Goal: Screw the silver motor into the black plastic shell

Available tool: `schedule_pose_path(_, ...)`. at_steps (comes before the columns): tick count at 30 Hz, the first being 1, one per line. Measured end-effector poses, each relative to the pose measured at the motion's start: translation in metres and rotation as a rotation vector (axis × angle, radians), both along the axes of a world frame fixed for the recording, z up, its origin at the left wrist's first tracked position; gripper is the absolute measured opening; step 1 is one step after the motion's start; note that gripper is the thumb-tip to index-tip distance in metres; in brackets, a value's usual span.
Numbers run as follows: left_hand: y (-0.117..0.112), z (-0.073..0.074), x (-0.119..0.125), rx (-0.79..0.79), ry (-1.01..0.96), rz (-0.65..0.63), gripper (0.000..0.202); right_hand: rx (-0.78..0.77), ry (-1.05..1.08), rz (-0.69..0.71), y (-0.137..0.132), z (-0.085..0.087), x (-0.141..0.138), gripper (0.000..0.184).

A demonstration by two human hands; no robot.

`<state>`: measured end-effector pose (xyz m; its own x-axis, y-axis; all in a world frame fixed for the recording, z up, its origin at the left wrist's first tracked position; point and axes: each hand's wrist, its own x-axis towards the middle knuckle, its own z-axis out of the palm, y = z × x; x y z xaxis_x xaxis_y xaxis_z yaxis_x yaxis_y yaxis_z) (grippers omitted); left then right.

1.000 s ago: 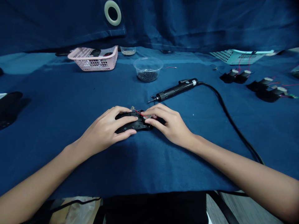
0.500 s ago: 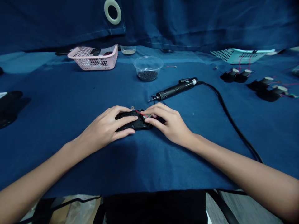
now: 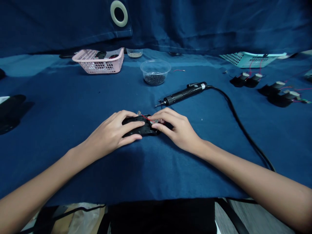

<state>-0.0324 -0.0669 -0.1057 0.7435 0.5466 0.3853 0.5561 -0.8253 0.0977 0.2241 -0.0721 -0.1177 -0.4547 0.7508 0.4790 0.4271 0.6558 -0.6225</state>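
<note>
Both hands clamp a flat black plastic housing (image 3: 140, 130) from either side: the left hand (image 3: 110, 129) spreads its fingers over one end, and the right hand (image 3: 176, 128) pinches the other beside a thin red wire (image 3: 145, 117). Those fingers cover much of the housing, which lies on a dark blue cloth (image 3: 73, 107). At 12 o'clock sits a clear plastic bowl of small black parts (image 3: 155, 73); at 11, a pink plastic mesh basket (image 3: 97, 66). A black electric screwdriver (image 3: 185, 93) lies at 1 o'clock, its black cord (image 3: 240, 120) curving toward 4. Black wired components (image 3: 275, 92) sit around 2 o'clock, near a teal perforated tray (image 3: 251, 59).
</note>
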Motion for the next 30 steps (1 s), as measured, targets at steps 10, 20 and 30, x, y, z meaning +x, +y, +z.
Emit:
schedule_pose_path(10,-0.0007,-0.0026,-0.0004,0.021,-0.008,0.021,0.037,-0.021,0.005,0.016,0.0013,-0.0003,0.0009,0.02)
schedule_pose_path(20,-0.0022,-0.0006,0.0041,0.053,0.022,0.032,0.04,-0.027,0.006,0.019,0.0016,-0.0008,0.0013,0.02)
schedule_pose_path(30,-0.0005,-0.0014,0.0054,0.126,0.059,-0.063,0.034,-0.033,0.01,0.028,0.0006,0.0013,0.0014,0.02)
